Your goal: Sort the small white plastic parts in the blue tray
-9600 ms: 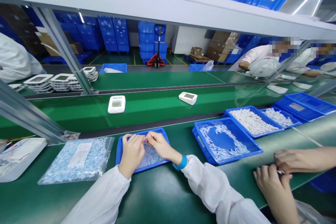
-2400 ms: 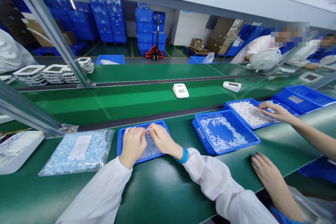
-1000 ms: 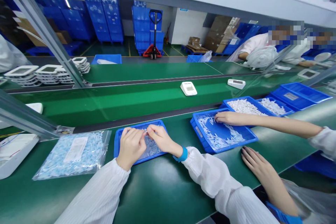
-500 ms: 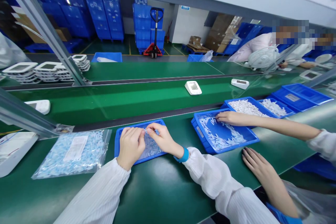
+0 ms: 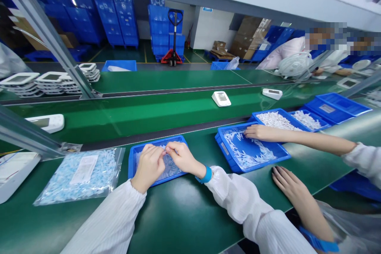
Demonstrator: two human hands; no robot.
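Note:
My left hand (image 5: pixel 149 166) and my right hand (image 5: pixel 182 157) meet fingertip to fingertip over a shallow blue tray (image 5: pixel 131 166). Small pale pieces (image 5: pixel 172 168) are spread across the tray's bottom. Both hands are closed in a pinch, and whatever is between the fingertips is too small to name. A blue band (image 5: pixel 205 175) circles my right wrist. To the left lies a clear plastic bag (image 5: pixel 102 180) full of light-blue and white small parts, with a white label (image 5: pixel 84 169) on it.
At right, a co-worker's hand (image 5: pixel 262 132) reaches into another blue tray (image 5: pixel 218 143) of white pieces; their other hand (image 5: pixel 293 186) rests on the table. White devices with screens, one device (image 5: pixel 221 98) mid-belt, sit on the green conveyor (image 5: pixel 143 115). A metal post (image 5: pixel 50 35) rises at left.
The white devices on the left and middle of the belt have shifted slightly rightward. My hands stay pinched together over the tray, and the view has moved a little.

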